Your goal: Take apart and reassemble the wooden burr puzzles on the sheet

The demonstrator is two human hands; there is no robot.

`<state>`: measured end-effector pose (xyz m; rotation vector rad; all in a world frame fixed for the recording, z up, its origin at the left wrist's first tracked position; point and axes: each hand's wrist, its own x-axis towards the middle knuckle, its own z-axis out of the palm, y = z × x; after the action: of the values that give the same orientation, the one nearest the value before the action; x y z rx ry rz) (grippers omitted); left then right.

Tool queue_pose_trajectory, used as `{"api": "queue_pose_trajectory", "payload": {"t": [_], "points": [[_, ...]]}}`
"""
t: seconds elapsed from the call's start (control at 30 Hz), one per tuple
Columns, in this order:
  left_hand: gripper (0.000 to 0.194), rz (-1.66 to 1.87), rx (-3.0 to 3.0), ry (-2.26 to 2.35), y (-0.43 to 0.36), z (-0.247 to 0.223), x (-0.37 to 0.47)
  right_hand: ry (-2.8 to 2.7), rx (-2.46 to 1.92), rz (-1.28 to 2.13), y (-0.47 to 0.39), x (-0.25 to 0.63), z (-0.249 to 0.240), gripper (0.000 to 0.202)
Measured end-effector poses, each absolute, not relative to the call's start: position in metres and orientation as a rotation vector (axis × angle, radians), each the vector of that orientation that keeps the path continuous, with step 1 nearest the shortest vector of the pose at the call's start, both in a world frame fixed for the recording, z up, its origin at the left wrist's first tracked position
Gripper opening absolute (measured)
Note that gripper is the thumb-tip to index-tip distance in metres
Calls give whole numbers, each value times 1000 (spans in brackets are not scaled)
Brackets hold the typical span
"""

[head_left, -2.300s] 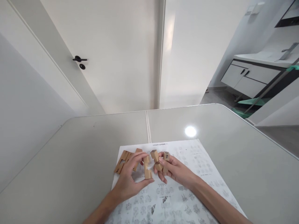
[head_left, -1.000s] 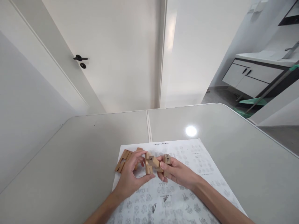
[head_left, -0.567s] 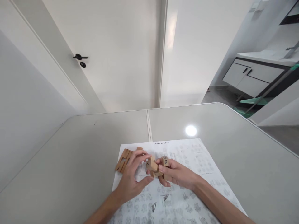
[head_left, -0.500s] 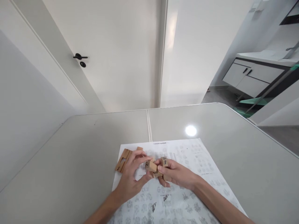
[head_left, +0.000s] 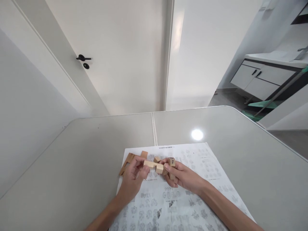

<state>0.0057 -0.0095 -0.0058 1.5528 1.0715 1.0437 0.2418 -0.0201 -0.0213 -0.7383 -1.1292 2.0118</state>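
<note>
Between thumb and fingers, my left hand [head_left: 135, 176] pinches one end of a notched wooden piece [head_left: 150, 164], whose other end points at the blocks on the right. My right hand [head_left: 184, 176] is closed around a cluster of wooden blocks [head_left: 172, 161], one of them marked with a 3. Whether the notched piece touches that cluster is hard to tell. Flat wooden pieces [head_left: 126, 162] lie on the printed sheet [head_left: 192, 166] beyond my left hand, partly hidden by it. Another piece end [head_left: 144, 154] shows just above the left fingers.
The sheet rests on a grey table [head_left: 115, 131] with a seam down its middle. Behind the table stand a white door [head_left: 120, 57] with a black handle and, at the right, a sink cabinet [head_left: 262, 75].
My left hand has drawn back slightly and now holds the notched piece by its left end, with the piece turned lengthwise. The right hand still grips the blocks.
</note>
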Motion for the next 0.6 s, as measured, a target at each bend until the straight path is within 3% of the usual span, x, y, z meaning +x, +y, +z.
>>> {"api": "queue_pose_trajectory", "payload": {"t": [0.6], "points": [[35,900,1408,1007,-7,-2,8,-1077,-663,1955,-19,241,-17,33]]}}
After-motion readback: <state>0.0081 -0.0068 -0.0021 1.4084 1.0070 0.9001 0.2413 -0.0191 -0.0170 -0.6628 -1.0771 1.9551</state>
